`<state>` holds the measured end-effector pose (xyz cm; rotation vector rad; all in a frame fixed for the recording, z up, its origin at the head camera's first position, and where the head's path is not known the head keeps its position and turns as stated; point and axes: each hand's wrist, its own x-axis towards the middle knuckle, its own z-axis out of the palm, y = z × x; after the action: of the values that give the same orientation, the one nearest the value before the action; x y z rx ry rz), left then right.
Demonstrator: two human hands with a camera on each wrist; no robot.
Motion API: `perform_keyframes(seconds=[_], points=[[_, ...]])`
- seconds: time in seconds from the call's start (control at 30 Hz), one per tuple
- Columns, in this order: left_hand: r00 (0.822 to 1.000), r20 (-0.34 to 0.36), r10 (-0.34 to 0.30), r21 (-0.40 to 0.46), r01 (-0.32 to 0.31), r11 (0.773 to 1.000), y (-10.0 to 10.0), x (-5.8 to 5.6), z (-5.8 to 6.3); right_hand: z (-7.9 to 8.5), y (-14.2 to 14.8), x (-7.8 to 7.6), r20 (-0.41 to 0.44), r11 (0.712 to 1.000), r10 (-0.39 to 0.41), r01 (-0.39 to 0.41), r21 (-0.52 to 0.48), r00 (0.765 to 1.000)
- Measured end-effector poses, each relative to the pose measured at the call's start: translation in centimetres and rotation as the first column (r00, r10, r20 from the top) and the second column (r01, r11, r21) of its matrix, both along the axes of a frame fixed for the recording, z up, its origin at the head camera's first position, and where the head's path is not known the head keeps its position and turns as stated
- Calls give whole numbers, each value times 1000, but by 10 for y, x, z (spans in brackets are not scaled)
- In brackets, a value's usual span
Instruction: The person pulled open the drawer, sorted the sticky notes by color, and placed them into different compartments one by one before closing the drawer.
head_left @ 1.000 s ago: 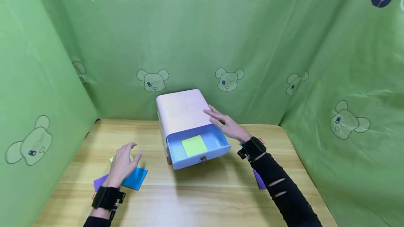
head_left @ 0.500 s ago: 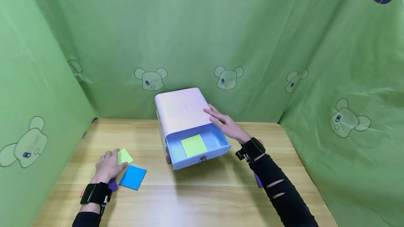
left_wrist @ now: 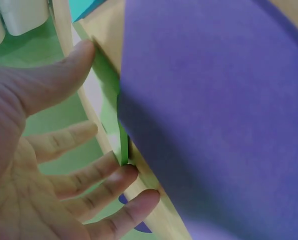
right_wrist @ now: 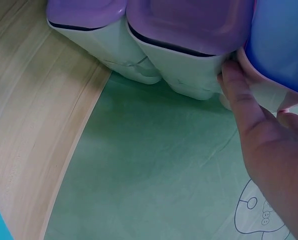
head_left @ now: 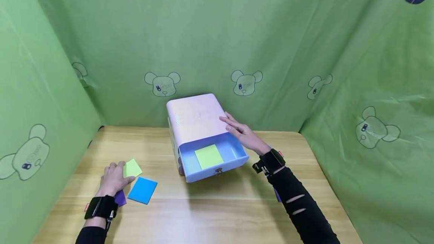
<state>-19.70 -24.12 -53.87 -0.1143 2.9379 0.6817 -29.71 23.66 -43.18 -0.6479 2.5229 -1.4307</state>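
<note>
A drawer box [head_left: 196, 118] with a pink top stands at the back of the table, its blue drawer [head_left: 234, 156] pulled out. In the drawer lies a light green sticky note pad [head_left: 208, 156]. My left hand [head_left: 112, 180] spans a second green pad [head_left: 132, 168] on the table, thumb at one end and fingertips at the other in the left wrist view. A purple pad [head_left: 120, 198] shows under that hand, beside a blue pad [head_left: 142, 190]. Straight fingers of my right hand [head_left: 245, 134] rest on the box's right top edge.
Two purple drawer fronts [right_wrist: 191, 25] in white casings show below the blue one in the right wrist view. Another purple pad [head_left: 277, 195] is partly hidden by the right sleeve. Green printed cloth [head_left: 203, 40] stands around the table's back and sides.
My left hand has moved left and down from above the pads to the green pad, uncovering the blue one. My right hand has stayed on the box.
</note>
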Motion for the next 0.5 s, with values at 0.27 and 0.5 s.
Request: perform_keyframes(seconds=[0.27,0.5], points=[[998,-45,36,-3,-36,999,-4,1,-4,-1,-1,3,-17,1000,12,-12,7,1000],[996,-69,60,40,-58,998,-4,0,-3,0,0,1,-21,1000,4,-4,11,1000]])
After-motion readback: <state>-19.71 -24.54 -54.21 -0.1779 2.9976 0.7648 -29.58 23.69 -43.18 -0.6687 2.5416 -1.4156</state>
